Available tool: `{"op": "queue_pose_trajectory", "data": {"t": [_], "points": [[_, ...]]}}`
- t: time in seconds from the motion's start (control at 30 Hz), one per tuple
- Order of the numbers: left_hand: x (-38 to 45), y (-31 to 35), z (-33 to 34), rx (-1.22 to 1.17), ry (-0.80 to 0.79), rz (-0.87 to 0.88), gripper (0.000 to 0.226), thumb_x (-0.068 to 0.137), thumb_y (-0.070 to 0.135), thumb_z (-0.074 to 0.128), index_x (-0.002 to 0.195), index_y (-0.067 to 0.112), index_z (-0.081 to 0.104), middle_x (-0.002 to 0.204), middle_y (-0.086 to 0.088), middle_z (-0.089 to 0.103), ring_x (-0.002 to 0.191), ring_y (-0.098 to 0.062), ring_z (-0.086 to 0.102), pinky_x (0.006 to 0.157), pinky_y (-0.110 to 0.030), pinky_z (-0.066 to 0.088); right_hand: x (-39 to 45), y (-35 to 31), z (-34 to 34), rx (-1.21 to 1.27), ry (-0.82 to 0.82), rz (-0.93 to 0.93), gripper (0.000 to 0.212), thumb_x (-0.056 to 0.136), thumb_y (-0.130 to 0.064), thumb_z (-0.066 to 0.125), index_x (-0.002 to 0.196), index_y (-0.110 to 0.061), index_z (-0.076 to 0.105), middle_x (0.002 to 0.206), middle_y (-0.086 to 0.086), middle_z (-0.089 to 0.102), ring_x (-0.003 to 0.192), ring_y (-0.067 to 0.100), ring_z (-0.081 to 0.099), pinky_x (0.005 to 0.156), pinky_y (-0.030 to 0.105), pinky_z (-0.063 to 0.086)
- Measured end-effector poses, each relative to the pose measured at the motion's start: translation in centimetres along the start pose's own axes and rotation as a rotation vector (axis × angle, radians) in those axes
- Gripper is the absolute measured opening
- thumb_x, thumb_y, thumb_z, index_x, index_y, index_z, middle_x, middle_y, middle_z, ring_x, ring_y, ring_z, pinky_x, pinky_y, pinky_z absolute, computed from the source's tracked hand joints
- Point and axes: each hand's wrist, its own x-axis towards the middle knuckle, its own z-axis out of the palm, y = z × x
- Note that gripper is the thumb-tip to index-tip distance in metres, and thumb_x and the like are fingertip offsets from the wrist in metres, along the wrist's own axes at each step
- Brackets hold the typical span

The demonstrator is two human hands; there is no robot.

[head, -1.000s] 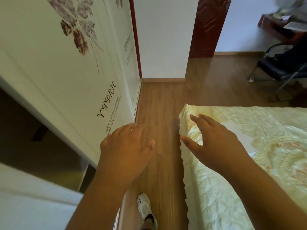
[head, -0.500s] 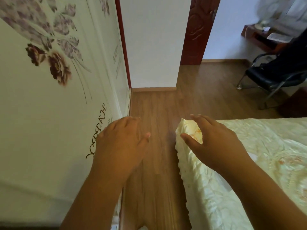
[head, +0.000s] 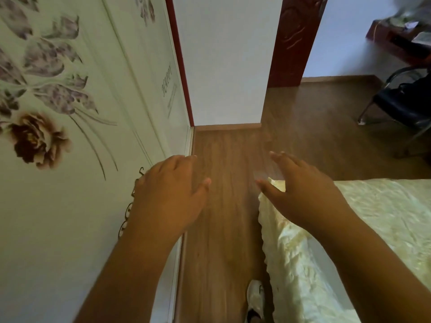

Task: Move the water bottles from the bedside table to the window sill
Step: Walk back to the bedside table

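Nearest the camera, a white shoe (head: 255, 297) stood on the wooden floor (head: 224, 229), just beside the bed (head: 349, 229) and its pale yellow cover. Above the bed's near corner, the right hand (head: 300, 194) hovered with its fingers (head: 283, 159) straight and spread, holding nothing. Across the floor strip from the bed, the left hand (head: 170, 194) hung close to the flowered wardrobe door (head: 70, 136), fingers relaxed, loosely together, also empty.

Beyond the bed's foot, a white wall (head: 226, 66) and a dark red door frame (head: 291, 43) closed the passage; a black chair (head: 401, 103) stood further off on the far side of the bed.

No water bottle, bedside bench or window sill appeared in view (their positions relative to the bed could not be determined). The task therefore looked not yet begun.

Handling judgement, from the task wording only: a filled bottle would likely be moderately heavy, with smooth, possibly slippery walls that yield under pressure if plastic. The recommended hold would be around the mid-body, fingers wrapped fully; the cap would be a weaker hold. Fill level and material remained unknown.
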Motion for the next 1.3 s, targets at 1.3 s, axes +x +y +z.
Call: {"op": "queue_pose_trajectory", "data": {"t": [1.3], "points": [[46.2, 3.6, 3.9, -0.073, -0.099, 0.186, 0.070, 0.096, 0.070, 0.031, 0.156, 0.034, 0.026, 0.161, 0.007, 0.032, 0.148, -0.018, 0.032, 0.122, -0.046, 0.027, 42.3, 2.1, -3.3, -0.104, 0.039, 0.112, 0.079, 0.088, -0.078, 0.038, 0.155, -0.040, 0.020, 0.163, -0.010, 0.028, 0.145, 0.019, 0.038, 0.116, 0.050, 0.037]]}}
